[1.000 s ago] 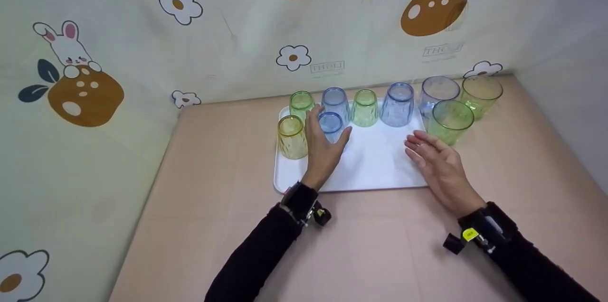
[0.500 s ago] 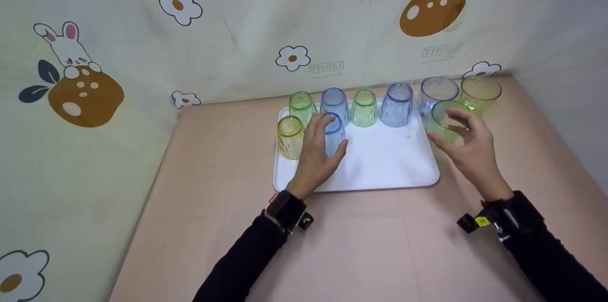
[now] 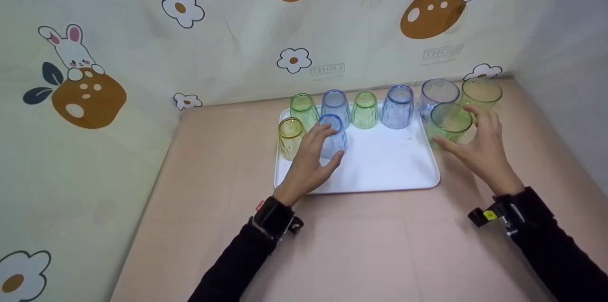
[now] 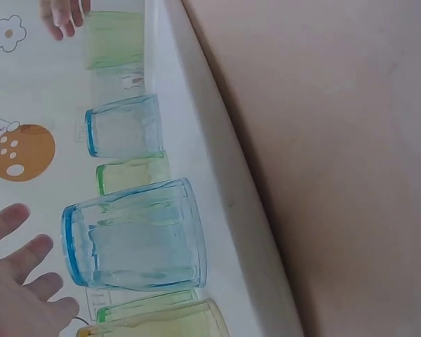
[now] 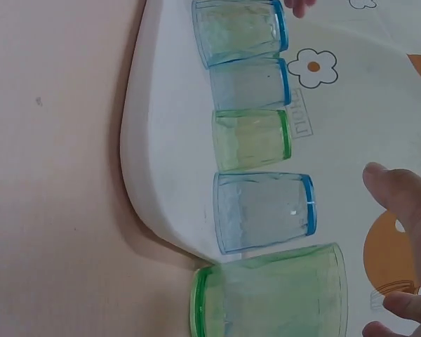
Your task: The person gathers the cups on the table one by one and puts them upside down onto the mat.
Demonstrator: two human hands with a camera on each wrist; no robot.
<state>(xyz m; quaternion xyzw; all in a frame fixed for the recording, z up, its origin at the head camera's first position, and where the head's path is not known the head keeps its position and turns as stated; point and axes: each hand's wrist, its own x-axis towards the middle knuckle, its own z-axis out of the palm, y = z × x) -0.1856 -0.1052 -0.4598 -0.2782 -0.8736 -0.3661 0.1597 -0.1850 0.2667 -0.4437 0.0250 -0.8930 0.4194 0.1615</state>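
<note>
My left hand [image 3: 306, 164] hovers beside an upside-down blue glass [image 3: 336, 146] on the white tray [image 3: 389, 164]. Its fingers are spread, and the left wrist view shows them apart from that glass [image 4: 137, 239]. Over on the right, my right hand [image 3: 489, 152] reaches about an upright green glass [image 3: 446, 124] on the table beside the tray. Thumb and fingers curve to either side of it, and the right wrist view shows a gap between the thumb [image 5: 396, 189] and this glass [image 5: 274, 295].
A yellow glass [image 3: 289, 143] stands upside down at the tray's left. Along its back are a green glass [image 3: 301, 107], blue glass [image 3: 335, 102], second green glass [image 3: 365, 112] and another blue glass [image 3: 398, 107]. An upright blue tumbler [image 3: 437, 90] and yellow-green tumbler [image 3: 482, 90] stand behind right.
My right hand has moved from the tray's right side to the green glass, then slightly right. My left hand has drawn back down and left from the front blue glass. The glasses stay put.
</note>
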